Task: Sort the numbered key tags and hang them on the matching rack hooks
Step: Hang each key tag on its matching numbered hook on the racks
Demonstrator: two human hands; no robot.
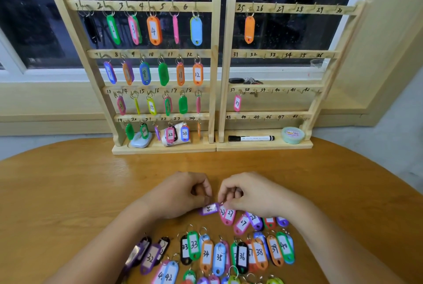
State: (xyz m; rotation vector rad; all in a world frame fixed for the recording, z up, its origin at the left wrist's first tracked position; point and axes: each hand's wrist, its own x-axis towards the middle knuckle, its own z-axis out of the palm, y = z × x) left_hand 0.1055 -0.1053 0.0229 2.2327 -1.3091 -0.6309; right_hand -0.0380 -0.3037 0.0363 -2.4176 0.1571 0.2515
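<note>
Two wooden key racks stand at the table's far edge. The left rack (216, 59) carries tags on nearly all of its numbered hooks. On the right rack (230, 61) hang an orange tag (249, 29) at hook 25 and a pink tag (237, 103) at 37. Several loose numbered tags (229, 254) lie in rows near me. My left hand (183, 192) pinches a purple tag (208, 209) at its ring end. My right hand (247, 192) has curled fingers pinching at the ring between that purple tag and a pink tag marked 27 (229, 215).
A black marker (251, 138) and a round green tub (293, 134) lie on the right rack's base. A car key with a bunch of keys (245, 81) rests on the window sill behind. Bare wooden tabletop (91, 180) lies between my hands and the racks.
</note>
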